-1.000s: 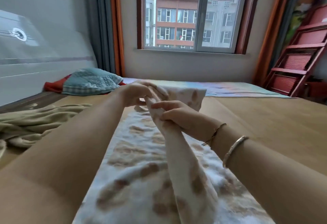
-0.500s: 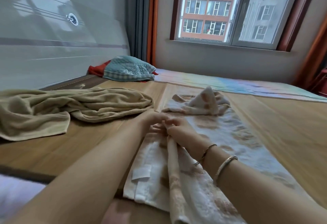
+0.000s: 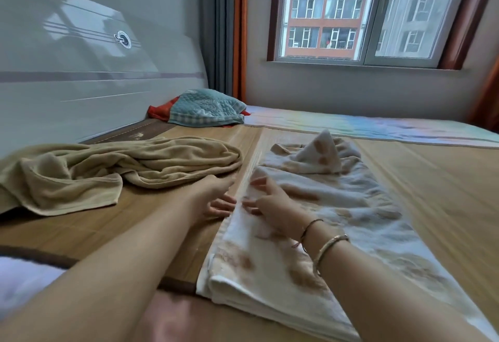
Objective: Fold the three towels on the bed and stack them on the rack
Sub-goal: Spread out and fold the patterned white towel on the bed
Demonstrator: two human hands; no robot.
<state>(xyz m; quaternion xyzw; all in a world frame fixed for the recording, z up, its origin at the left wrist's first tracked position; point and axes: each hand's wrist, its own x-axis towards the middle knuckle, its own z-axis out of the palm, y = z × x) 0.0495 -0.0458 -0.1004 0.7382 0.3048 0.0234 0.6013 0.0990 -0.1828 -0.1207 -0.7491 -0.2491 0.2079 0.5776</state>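
Observation:
A white towel with brown spots [image 3: 318, 206] lies lengthwise on the bed's bamboo mat [image 3: 432, 179], its far end bunched into a peak. My right hand [image 3: 267, 201] rests on the towel's left part with spread fingers. My left hand [image 3: 216, 196] lies beside the towel's left edge, fingers extended and touching it. A crumpled beige towel [image 3: 113, 169] is heaped to the left. A teal towel [image 3: 205, 109] sits at the head of the bed over something red. The rack is out of view.
A grey headboard [image 3: 81, 71] runs along the left. A window [image 3: 359, 12] with curtains fills the far wall. A pastel sheet [image 3: 378, 125] covers the bed's far strip.
Both hands lowered the spotted towel from the air onto the mat and let go of its pinched edge. They now lie flat on and beside it. The view swung left.

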